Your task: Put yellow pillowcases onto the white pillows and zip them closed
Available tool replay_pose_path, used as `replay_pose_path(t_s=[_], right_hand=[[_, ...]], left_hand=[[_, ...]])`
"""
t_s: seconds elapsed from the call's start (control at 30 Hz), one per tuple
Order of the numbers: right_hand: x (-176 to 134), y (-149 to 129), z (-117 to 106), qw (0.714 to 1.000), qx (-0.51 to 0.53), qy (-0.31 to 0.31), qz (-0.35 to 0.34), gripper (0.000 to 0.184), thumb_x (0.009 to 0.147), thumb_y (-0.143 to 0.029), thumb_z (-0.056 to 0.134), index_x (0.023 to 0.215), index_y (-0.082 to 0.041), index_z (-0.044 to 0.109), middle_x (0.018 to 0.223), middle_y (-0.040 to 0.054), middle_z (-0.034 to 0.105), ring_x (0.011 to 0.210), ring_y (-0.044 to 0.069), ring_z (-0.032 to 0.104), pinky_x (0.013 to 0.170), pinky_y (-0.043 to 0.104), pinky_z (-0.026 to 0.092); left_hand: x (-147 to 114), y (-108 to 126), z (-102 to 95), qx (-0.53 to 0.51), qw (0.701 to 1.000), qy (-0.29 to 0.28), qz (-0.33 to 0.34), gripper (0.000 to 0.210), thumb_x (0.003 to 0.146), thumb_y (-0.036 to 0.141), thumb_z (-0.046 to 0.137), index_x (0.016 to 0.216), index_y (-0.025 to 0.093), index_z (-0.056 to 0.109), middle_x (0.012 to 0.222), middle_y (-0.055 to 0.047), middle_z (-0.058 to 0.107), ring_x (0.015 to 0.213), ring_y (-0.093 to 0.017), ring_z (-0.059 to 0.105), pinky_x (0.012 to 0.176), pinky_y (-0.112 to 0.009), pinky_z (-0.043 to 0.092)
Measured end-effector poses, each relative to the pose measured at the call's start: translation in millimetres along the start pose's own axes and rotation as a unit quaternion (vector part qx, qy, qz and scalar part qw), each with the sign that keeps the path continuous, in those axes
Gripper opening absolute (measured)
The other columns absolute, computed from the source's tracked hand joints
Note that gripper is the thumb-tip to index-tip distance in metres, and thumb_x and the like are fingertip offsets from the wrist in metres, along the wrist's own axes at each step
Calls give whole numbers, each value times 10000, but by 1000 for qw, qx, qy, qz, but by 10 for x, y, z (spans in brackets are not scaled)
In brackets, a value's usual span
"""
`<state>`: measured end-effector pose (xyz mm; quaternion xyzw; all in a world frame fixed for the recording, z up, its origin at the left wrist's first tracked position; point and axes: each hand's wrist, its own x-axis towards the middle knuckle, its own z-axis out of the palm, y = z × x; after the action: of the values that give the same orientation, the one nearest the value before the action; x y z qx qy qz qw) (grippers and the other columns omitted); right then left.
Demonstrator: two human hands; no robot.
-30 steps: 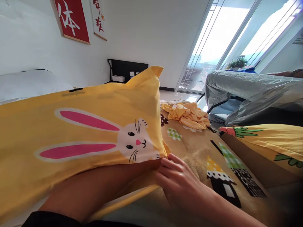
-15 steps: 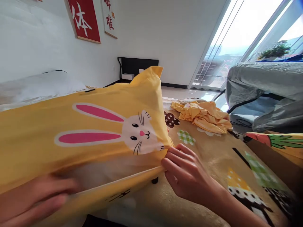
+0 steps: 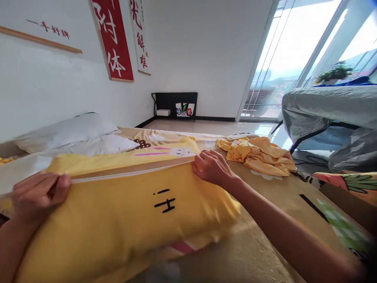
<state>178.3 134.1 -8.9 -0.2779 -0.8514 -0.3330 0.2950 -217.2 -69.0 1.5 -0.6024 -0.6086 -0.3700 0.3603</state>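
Observation:
A plump yellow pillowcase [image 3: 118,212], printed with "Hi" and a rabbit, lies across the bed in front of me. A white strip [image 3: 132,172], perhaps a zipper, runs along its raised upper edge. My left hand [image 3: 41,194] is closed on the left end of that edge, thumb pressed to the fingers. At the other end, my right hand [image 3: 210,167] pinches the edge with curled fingers. The edge is stretched taut between both hands. Behind it lies a yellow panel with a rabbit face [image 3: 181,151], beyond a tan gap. What fills the case is hidden.
A crumpled yellow cloth [image 3: 259,155] rests on the patterned bed cover [image 3: 256,220], right of my right hand. White pillows [image 3: 70,131] lie at the back left. A plastic-covered piece of furniture [image 3: 330,108] stands at the right, near the window. A carrot-print item [image 3: 350,181] sits at the right edge.
The pillowcase has tipped, its rabbit side dropping away and the "Hi" side now facing me. My left hand, blurred at the opening before, now grips the edge's left end. The view has tilted up.

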Motion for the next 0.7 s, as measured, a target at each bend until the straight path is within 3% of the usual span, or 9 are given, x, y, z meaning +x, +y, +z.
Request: replay_pose_path(t_s=[0.07, 0.13, 0.2, 0.27, 0.4, 0.47, 0.53, 0.6, 0.7], right_hand=[[-69, 167, -87, 999, -28, -18, 34, 271, 860, -280, 466, 637, -184, 586, 609, 30, 615, 577, 140, 510, 655, 294, 309], [-206, 344, -219, 995, -53, -38, 73, 298, 868, -296, 438, 622, -189, 569, 597, 36, 613, 584, 146, 526, 660, 293, 314], [-391, 513, -348, 987, -75, -82, 120, 300, 876, -317, 418, 655, -188, 574, 625, 50, 633, 621, 164, 562, 664, 295, 322], [-603, 651, -431, 966, -98, -154, 181, 252, 865, -335, 428, 809, -174, 613, 683, 71, 668, 670, 200, 605, 652, 302, 328], [-986, 767, -404, 891, -63, -367, 261, 462, 842, -339, 458, 1256, -139, 500, 792, 95, 713, 723, 259, 661, 598, 301, 336], [-1065, 740, -322, 859, -32, -444, 254, 420, 869, -321, 423, 1241, -155, 528, 871, 115, 722, 761, 268, 677, 588, 299, 349], [-1036, 678, -241, 853, -28, -464, 236, 324, 888, -282, 402, 1090, -159, 623, 905, 138, 719, 802, 271, 682, 615, 306, 374], [-930, 612, -199, 864, -35, -450, 223, 263, 878, -228, 425, 944, -153, 668, 879, 148, 716, 829, 262, 680, 671, 312, 394], [-753, 566, -243, 880, -52, -421, 215, 217, 854, -153, 458, 832, -145, 674, 835, 148, 709, 839, 237, 674, 744, 311, 399]], left_hand=[[302, 84, 262, 11, 997, 50, 56, 368, 835, 284, 444, 488, 239, 330, 417, 29, 361, 431, -143, 355, 487, -286, 265], [530, 224, 557, -1, 994, 50, 97, 373, 859, 238, 428, 508, 237, 301, 429, 37, 350, 438, -134, 359, 491, -278, 275], [632, 391, 856, -24, 991, 13, 129, 359, 877, 234, 408, 528, 234, 324, 452, 32, 393, 463, -135, 393, 512, -278, 301], [601, 570, 1146, -48, 986, -51, 149, 323, 884, 249, 386, 562, 228, 384, 494, 17, 461, 501, -146, 442, 542, -283, 333], [323, 903, 1582, -105, 960, -197, 171, 214, 888, 259, 376, 856, 188, 575, 790, -51, 667, 740, -194, 599, 735, -328, 426], [216, 1004, 1672, -85, 958, -220, 161, 296, 889, 256, 369, 1091, 170, 567, 911, -91, 688, 872, -238, 623, 875, -427, 399], [194, 1042, 1675, -42, 960, -238, 145, 386, 873, 232, 368, 1221, 155, 516, 940, -118, 686, 923, -271, 623, 939, -522, 337], [250, 1033, 1625, -15, 950, -275, 149, 362, 847, 200, 374, 1156, 153, 555, 943, -127, 688, 946, -285, 616, 951, -562, 299], [406, 988, 1525, -3, 929, -328, 174, 234, 823, 176, 364, 866, 167, 594, 925, -120, 690, 969, -293, 598, 903, -539, 309]])
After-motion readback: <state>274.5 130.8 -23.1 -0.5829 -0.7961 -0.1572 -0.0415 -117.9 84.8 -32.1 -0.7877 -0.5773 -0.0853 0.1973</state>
